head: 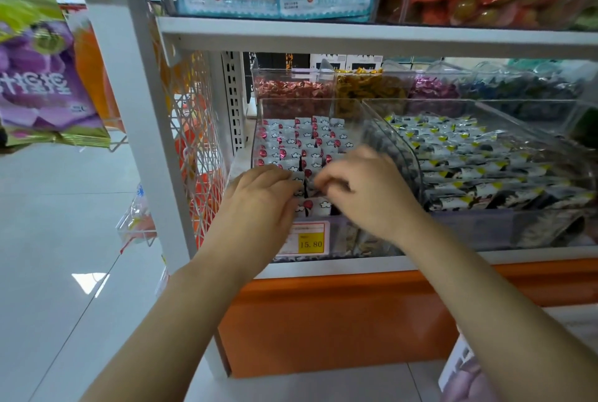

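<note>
**Both hands at the front of the sachet bin**

Tight overhead, under the white metal shelf board (pixel 356 36). Hemmed on the left by the white upright post (pixel 136 117), and on the right by the curved wall of the neighbouring bin. Open only toward the front, over the low lip, above the orange plinth (pixel 323 314) and the pale tiled floor (pixel 48 240).

Small white sachets (pixel 304 139) printed with red balloons and clouds, glossy, standing on edge in close rows. All inside the clear acrylic bin (pixel 307 100) at the left end of the lower shelf.

Left hand (pixel 262 194) at the front rows, knuckles up, fingers bent down onto the sachets. Impossible to tell whether gripping or only pressing. Right hand (pixel 365 188) just beside it, curled narrow and pinching sachets in the front row, slightly blurred.

Yellow-and-white price tag (pixel 310 238) reading 15.80 on the bin's front face, below the hands.

To the right, a second clear acrylic bin (pixel 485 101) full of black, white and yellow packets (pixel 485 162) lying flat. Behind both, smaller clear tubs (pixel 293 71) of red foil sweets (pixel 291 87), gold foil sweets (pixel 365 84) and purple foil sweets (pixel 430 87).
</note>
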{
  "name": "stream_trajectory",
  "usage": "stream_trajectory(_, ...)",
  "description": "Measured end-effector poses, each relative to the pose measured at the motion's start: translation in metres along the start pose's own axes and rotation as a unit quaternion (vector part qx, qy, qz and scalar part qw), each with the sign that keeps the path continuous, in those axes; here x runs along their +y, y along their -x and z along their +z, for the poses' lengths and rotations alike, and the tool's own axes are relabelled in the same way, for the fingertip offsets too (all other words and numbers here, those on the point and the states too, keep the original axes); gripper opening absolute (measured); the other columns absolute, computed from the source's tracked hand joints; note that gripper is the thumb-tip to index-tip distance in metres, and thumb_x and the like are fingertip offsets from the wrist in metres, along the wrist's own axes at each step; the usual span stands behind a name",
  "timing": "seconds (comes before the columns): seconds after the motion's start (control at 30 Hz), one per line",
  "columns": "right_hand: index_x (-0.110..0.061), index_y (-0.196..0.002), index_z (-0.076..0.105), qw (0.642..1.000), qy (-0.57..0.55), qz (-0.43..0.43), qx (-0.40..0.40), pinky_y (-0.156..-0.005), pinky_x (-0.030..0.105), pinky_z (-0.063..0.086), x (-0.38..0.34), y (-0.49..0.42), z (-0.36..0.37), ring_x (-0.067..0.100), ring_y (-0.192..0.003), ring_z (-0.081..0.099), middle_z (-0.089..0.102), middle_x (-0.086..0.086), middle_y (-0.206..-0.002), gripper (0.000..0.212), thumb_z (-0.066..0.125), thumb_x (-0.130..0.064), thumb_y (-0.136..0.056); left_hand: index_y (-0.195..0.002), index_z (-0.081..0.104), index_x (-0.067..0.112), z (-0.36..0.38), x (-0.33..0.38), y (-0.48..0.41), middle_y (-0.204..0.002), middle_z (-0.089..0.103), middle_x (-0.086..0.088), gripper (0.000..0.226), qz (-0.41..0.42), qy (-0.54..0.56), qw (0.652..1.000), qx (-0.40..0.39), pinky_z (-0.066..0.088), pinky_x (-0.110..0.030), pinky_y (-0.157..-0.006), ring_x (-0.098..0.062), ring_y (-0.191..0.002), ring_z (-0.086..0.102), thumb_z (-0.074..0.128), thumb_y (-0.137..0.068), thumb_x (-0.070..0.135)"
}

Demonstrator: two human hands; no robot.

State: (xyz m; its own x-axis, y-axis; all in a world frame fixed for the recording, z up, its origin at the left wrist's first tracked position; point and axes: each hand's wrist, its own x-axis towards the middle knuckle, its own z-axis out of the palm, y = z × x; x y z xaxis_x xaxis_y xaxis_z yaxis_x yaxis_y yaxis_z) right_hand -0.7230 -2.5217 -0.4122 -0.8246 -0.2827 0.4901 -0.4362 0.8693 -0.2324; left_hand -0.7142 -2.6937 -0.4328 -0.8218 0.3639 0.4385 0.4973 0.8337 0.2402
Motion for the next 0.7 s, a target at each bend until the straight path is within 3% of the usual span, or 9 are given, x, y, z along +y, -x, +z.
stream_trajectory(0.13, -0.027, -0.098, 0.072, 1.0, 0.005, 0.027, 0.014, -0.074, 0.026, 0.031, 0.009, -0.021, -0.001, 0.01, -0.095, 0.043, 0.069, -0.01, -0.1, 0.018, 0.061, -0.02, -0.086, -0.129, 0.056, 0.022, 0.0, 0.003, 0.0, -0.137, 0.05, 0.002, 0.035, -0.001, 0.001, 1.0, 0.006, 0.021, -0.041, -0.112, -0.02, -0.134, 0.031, 0.044, -0.096, 0.027)
stream_trajectory(0.27, -0.031, -0.096, 0.072, 0.996, 0.082, 0.0, -0.042, -0.08, 0.034, 0.032, 0.009, -0.022, 0.009, 0.021, -0.103, 0.045, 0.067, -0.008, -0.098, 0.016, 0.065, -0.037, -0.083, -0.128, 0.056, 0.027, 0.001, 0.003, 0.0, -0.138, 0.048, 0.0, 0.035, 0.003, 0.009, 1.0, 0.008, 0.017, -0.041, -0.112, -0.021, -0.135, 0.028, 0.044, -0.096, 0.029)
stream_trajectory(0.43, -0.024, -0.082, 0.072, 0.999, 0.038, -0.003, -0.011, -0.079, 0.033, 0.031, 0.011, -0.024, 0.01, 0.018, -0.098, 0.046, 0.062, -0.01, -0.086, 0.011, 0.065, -0.032, -0.085, -0.124, 0.058, 0.034, 0.004, 0.003, 0.001, -0.14, 0.045, 0.003, 0.033, 0.005, 0.012, 1.0, 0.001, 0.013, -0.039, -0.112, -0.018, -0.137, 0.022, 0.043, -0.095, 0.035)
stream_trajectory(0.57, -0.012, -0.083, 0.067, 0.989, -0.077, 0.043, 0.118, -0.072, 0.025, 0.039, 0.012, -0.02, 0.001, 0.012, -0.083, 0.052, 0.055, -0.007, -0.085, 0.012, 0.062, -0.022, -0.088, -0.12, 0.062, 0.03, 0.006, 0.002, 0.001, -0.137, 0.048, 0.0, 0.03, 0.013, 0.018, 1.0, 0.008, 0.016, -0.044, -0.113, -0.022, -0.135, 0.026, 0.047, -0.094, 0.032)
stream_trajectory(0.7, -0.006, -0.088, 0.065, 0.96, -0.102, 0.063, 0.252, -0.066, 0.016, 0.041, 0.012, -0.009, -0.01, 0.011, -0.074, 0.052, 0.056, -0.001, -0.085, 0.011, 0.059, -0.014, -0.091, -0.124, 0.06, 0.023, 0.005, 0.001, 0.001, -0.134, 0.051, -0.002, 0.033, 0.009, 0.03, 0.999, 0.023, 0.021, -0.047, -0.112, -0.023, -0.133, 0.03, 0.05, -0.094, 0.028)
